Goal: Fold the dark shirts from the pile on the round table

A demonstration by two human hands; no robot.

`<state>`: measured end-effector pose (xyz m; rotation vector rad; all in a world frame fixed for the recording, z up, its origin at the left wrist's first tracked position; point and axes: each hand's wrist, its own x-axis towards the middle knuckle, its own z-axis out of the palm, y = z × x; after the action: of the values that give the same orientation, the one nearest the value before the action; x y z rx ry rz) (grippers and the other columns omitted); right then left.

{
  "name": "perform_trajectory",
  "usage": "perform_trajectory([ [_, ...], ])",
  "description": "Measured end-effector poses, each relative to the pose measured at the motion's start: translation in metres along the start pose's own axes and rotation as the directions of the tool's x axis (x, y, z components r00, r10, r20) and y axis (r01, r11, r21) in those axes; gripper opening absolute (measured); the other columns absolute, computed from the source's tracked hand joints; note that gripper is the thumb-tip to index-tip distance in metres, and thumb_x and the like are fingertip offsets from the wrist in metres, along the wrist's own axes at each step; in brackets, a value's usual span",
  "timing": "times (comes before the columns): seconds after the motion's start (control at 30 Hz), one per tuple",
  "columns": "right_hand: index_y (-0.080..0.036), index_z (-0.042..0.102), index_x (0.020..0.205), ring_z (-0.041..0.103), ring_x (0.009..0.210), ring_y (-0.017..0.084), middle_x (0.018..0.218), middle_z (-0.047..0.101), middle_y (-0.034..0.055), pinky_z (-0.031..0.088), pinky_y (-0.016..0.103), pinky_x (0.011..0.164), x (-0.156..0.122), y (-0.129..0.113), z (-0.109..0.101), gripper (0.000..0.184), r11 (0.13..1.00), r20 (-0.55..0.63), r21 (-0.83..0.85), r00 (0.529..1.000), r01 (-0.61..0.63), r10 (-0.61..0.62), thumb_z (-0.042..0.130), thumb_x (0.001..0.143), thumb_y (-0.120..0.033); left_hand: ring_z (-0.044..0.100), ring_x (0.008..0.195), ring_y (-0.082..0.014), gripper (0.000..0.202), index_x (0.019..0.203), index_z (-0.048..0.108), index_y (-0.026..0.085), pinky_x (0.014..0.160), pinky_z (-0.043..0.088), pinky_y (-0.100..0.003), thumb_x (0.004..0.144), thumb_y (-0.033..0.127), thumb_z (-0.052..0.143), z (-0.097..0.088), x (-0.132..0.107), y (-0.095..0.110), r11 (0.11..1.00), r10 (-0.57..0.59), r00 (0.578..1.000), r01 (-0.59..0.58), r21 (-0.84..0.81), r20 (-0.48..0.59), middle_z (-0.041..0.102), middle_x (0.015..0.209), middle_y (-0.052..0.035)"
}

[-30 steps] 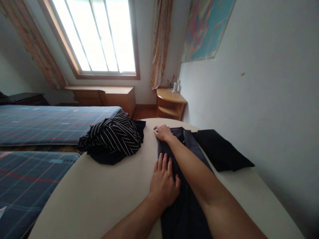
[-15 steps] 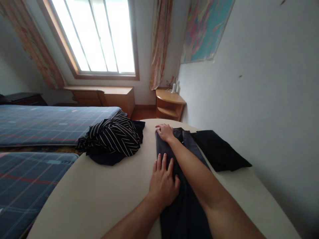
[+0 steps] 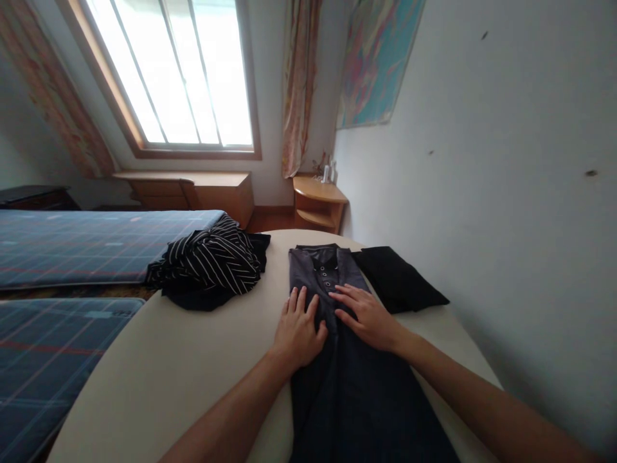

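Observation:
A dark blue-grey garment (image 3: pixel 359 405) lies lengthwise across the cream round table (image 3: pixel 193 379). At its far end is an opening with a short row of round buttons or eyelets. My left hand (image 3: pixel 299 331) rests palm down on the garment's left edge, fingers spread. Below the row of buttons, my right hand (image 3: pixel 369 316) lies flat on the right half, its fingers extended. Neither hand grips the fabric. To the right, a folded black cloth item (image 3: pixel 400 280) lies flat, touching or nearly touching the garment.
A crumpled pile of black, white-striped clothing (image 3: pixel 212 260) sits at the table's left far edge. Plaid mattresses (image 3: pixel 58 360) stand left of the table. A white wall (image 3: pixel 482 212) runs along the right. Beyond are a corner shelf (image 3: pixel 321 190) and a low desk (image 3: pixel 222 177).
My right hand has come back from the garment's far left corner to its right side, uncovering the buttons. My left hand stays on the left edge. The view has shifted slightly right.

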<state>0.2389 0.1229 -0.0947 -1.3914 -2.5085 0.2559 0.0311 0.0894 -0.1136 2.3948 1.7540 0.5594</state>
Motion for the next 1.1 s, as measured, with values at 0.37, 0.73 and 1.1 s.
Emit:
perform_trajectory([
  [0.37,-0.031,0.030,0.156,0.015,0.152,0.029,0.165,0.020,0.0039,0.010,0.059,0.120,0.002,-0.007,0.019,0.058,0.990,0.093,-0.121,0.992,-0.076,0.087,0.034,0.100,-0.047,0.022,0.150,-0.0304,0.061,0.149,0.044,0.022,0.120,0.020,-0.048,0.093,0.045,0.049,-0.004,0.013,-0.020,0.996,-0.002,0.998,-0.004,0.093,0.063,0.032,0.161,-0.0102],
  [0.73,-0.030,0.026,0.157,0.012,0.152,0.029,0.165,0.018,0.0035,0.008,0.059,0.120,0.044,-0.004,0.025,0.059,0.980,0.092,-0.137,0.983,-0.145,0.158,0.032,0.101,-0.047,0.016,0.151,-0.0336,0.063,0.151,0.039,0.018,0.121,0.020,-0.047,0.094,0.046,0.046,-0.002,0.060,-0.048,0.989,0.022,0.991,-0.040,0.143,0.130,0.025,0.163,-0.0122],
  [1.1,-0.032,0.033,0.154,0.019,0.151,0.029,0.164,0.026,0.0035,0.009,0.055,0.121,0.072,0.012,0.027,0.058,0.986,0.003,-0.064,0.988,-0.154,0.155,0.037,0.100,-0.050,0.018,0.150,-0.0342,0.061,0.150,0.040,0.018,0.119,0.023,-0.050,0.096,0.045,0.045,0.004,0.092,-0.060,0.987,0.044,0.995,-0.057,0.152,0.087,0.027,0.162,-0.0139],
])
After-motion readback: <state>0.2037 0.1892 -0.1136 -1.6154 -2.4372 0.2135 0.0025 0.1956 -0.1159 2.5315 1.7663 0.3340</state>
